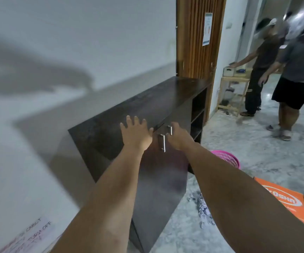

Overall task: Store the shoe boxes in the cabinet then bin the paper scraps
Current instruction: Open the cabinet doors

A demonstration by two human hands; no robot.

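Observation:
A dark wooden cabinet (122, 114) stands against the white wall, its two front doors fitted with silver bar handles (163, 143). My left hand (135, 133) lies flat with spread fingers on the cabinet's top edge. My right hand (177, 136) reaches to the farther door's handle (169, 130), its fingers curled round it. An orange shoe box (286, 199) lies on the floor at the right. Crumpled paper scraps (203, 210) are scattered on the floor beside the cabinet. A pink mesh bin (227, 158) stands behind my right forearm.
Open shelves (197, 114) fill the cabinet's far end. Two people (282, 70) stand in the doorway area at the right, near a small wooden rack (232, 94). A slatted wooden panel (196, 37) rises behind the cabinet. Marbled floor spreads to the right.

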